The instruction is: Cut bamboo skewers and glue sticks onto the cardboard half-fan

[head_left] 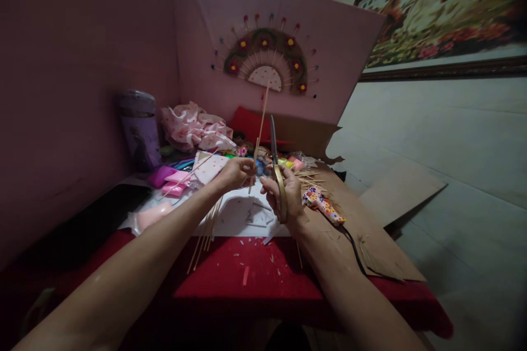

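My left hand (237, 174) is closed on thin wooden sticks (264, 104), the longest of which points up and slightly right. In my right hand (290, 192) is a pair of scissors (280, 189) with gold-coloured handles; the dark blades point upward, just right of the sticks. I cannot tell whether the blades are parted. Below both hands lies a white sheet (230, 219) with small scraps on it. Several loose sticks (206, 236) hang over its front edge, under my left forearm.
A flower-patterned glue gun (323, 205) with a black cord lies on cardboard (370, 241) at the right. On the left stand a purple tumbler (140, 134) and crumpled dotted cloth (193, 126). Behind, a fan-shaped decoration (265, 52) hangs on a pink panel (341, 55). Red cloth (263, 279) covers the table.
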A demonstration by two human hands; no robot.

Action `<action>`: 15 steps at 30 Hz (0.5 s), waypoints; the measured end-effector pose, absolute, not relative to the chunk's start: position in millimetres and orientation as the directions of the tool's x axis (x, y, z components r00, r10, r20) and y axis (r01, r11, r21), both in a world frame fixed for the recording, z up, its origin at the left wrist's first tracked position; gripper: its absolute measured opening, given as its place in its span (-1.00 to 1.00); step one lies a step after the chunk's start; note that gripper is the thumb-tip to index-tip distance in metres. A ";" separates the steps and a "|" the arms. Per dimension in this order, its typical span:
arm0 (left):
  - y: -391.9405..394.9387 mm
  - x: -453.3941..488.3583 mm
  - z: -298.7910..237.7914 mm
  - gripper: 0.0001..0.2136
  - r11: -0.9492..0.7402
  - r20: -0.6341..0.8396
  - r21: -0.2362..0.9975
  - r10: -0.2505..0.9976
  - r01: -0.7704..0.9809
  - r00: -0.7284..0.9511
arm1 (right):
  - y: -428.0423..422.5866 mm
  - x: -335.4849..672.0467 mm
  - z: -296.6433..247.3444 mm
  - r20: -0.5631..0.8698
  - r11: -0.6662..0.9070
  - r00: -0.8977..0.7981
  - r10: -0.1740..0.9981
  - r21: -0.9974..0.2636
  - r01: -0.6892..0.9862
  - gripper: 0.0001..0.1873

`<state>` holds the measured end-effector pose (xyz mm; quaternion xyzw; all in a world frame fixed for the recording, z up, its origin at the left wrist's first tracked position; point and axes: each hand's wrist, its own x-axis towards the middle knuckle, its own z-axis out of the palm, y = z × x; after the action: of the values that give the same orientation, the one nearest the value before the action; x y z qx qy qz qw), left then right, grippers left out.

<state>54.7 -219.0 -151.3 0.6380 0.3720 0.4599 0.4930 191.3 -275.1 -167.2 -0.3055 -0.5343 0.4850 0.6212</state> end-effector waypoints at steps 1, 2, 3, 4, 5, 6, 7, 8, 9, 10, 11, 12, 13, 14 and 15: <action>-219.7 55.3 -150.9 -0.82 -0.253 0.235 0.967 0.925 0.022 0.298 | -275.5 191.3 -166.7 0.367 0.345 -0.029 0.930 -0.897 -0.275 -0.59; -220.4 56.0 -151.0 -0.83 -0.270 0.249 0.962 0.922 0.032 0.298 | -275.8 191.2 -166.1 0.365 0.347 -0.015 0.931 -0.896 -0.276 -0.60; -220.9 56.7 -151.8 -0.84 -0.284 0.256 0.957 0.918 0.052 0.303 | -276.2 191.1 -165.4 0.363 0.347 -0.003 0.932 -0.896 -0.278 -0.60; -221.3 57.3 -153.2 -0.86 -0.293 0.255 0.953 0.915 0.081 0.313 | -276.5 191.0 -164.8 0.359 0.347 0.009 0.933 -0.895 -0.280 -0.60; -221.4 57.8 -154.9 -0.87 -0.299 0.249 0.947 0.913 0.116 0.324 | -276.8 190.9 -164.2 0.356 0.347 0.020 0.934 -0.895 -0.279 -0.60; -221.2 58.1 -156.8 -0.89 -0.304 0.239 0.940 0.911 0.156 0.335 | -277.1 190.7 -163.8 0.353 0.347 0.030 0.935 -0.896 -0.277 -0.60; -220.8 58.3 -158.7 -0.90 -0.307 0.229 0.932 0.911 0.193 0.343 | -277.3 190.6 -163.4 0.351 0.348 0.039 0.936 -0.896 -0.275 -0.59; -220.2 58.3 -160.3 -0.91 -0.308 0.220 0.925 0.912 0.222 0.346 | -277.5 190.4 -163.1 0.348 0.347 0.045 0.936 -0.897 -0.274 -0.59; -219.4 58.0 -161.5 -0.91 -0.306 0.215 0.922 0.914 0.238 0.344 | -277.8 190.3 -162.8 0.346 0.345 0.047 0.937 -0.898 -0.274 -0.59; -218.5 57.6 -162.3 -0.91 -0.302 0.211 0.921 0.918 0.247 0.336 | -278.1 190.1 -162.6 0.344 0.343 0.045 0.938 -0.898 -0.275 -0.59; -217.7 57.0 -162.6 -0.91 -0.290 0.203 0.923 0.924 0.251 0.324 | -278.4 190.0 -162.4 0.342 0.340 0.040 0.939 -0.899 -0.276 -0.59; -217.0 56.4 -162.6 -0.91 -0.274 0.191 0.927 0.932 0.255 0.308 | -278.7 189.9 -162.2 0.340 0.337 0.036 0.940 -0.900 -0.277 -0.59; -216.5 55.7 -162.2 -0.91 -0.258 0.179 0.931 0.939 0.259 0.293 | -279.0 189.8 -162.1 0.339 0.335 0.034 0.940 -0.901 -0.275 -0.58; -216.2 55.1 -161.6 -0.92 -0.245 0.168 0.933 0.945 0.265 0.281 | -279.2 189.8 -162.0 0.341 0.337 0.035 0.939 -0.902 -0.270 -0.58; -216.2 54.7 -161.0 -0.92 -0.236 0.161 0.933 0.948 0.270 0.273 | -279.4 189.8 -162.2 0.347 0.345 0.040 0.937 -0.902 -0.261 -0.58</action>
<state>54.7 -216.2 -161.0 0.6763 0.4504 0.4009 0.4231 189.8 -279.4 -162.2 -0.3306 -0.5116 0.4674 0.6407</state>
